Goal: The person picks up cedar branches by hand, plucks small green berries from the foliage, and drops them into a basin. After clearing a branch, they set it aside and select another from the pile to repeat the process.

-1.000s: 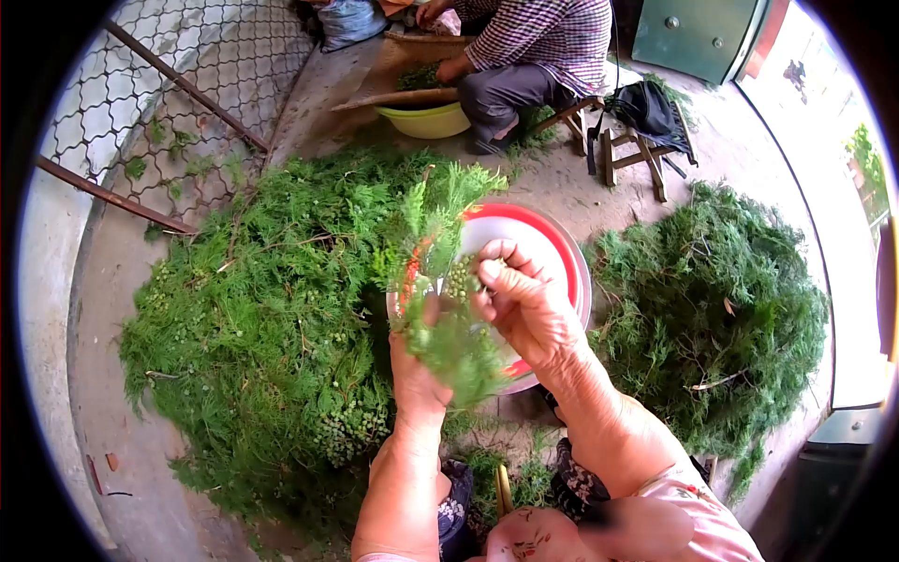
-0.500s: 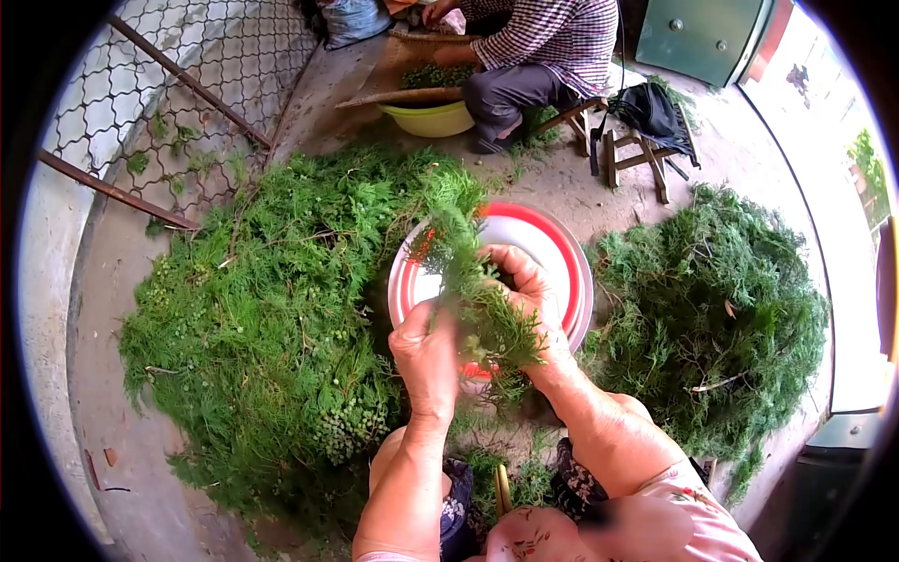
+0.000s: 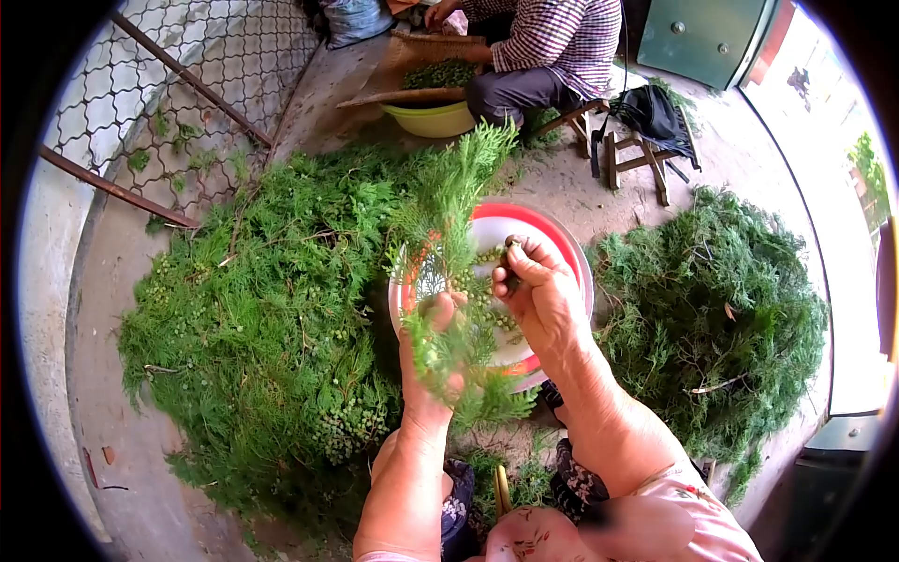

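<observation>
My left hand [image 3: 433, 370] is wrapped round the stem of a leafy cypress branch [image 3: 459, 197], which stands upright over the basin. The branch's lower sprays are blurred and cover part of that hand. My right hand [image 3: 541, 286] is closed in a pinch just to the right of the branch, apart from it. Its fingertips are dark, and whatever lies between them is too small to make out. Under both hands sits a white basin with a red band [image 3: 558, 234]. Small green cones [image 3: 494, 309] show beside the branch, over the basin's white inside.
Cypress cuttings form a large heap [image 3: 272, 309] on the left and another heap [image 3: 716, 309] on the right. Farther back, a seated person [image 3: 552, 47] works over a woven tray [image 3: 384, 70] and a yellow tub [image 3: 431, 120]. A stool [image 3: 641, 159] holds a black bag [image 3: 648, 112].
My right hand has drawn away from the branch to the right and pinched shut. The branch has swung more upright, reaching higher, with my left hand still on it.
</observation>
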